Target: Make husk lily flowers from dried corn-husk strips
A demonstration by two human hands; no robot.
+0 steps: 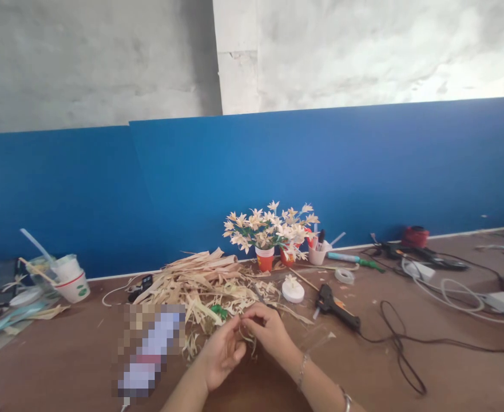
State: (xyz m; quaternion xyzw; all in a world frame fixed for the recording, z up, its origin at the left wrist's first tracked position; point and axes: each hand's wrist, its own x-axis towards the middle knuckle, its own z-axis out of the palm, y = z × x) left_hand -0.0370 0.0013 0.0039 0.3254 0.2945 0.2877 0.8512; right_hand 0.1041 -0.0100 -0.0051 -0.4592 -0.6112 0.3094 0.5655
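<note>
My left hand (221,356) and my right hand (268,330) meet at their fingertips in front of a heap of dried husk (200,274). Both are closed in a pinch, the right with thumb against forefinger. A thin pale husk strip (252,343) hangs down between them; its upper end is hidden by the fingers. Just behind my hands, a small green piece (219,311) lies among the husk scraps. Beyond stand pale handmade flowers (258,222) in a red and white cup (265,260). A white round lid (293,290) carries a single flower.
Right of my hands lies a black glue gun (337,309), its cord (400,343) looping across the brown table. A tape roll (344,276) is behind it. A blurred-out device (151,355) lies at left, near a paper cup (74,286). A blue partition (320,171) closes the back.
</note>
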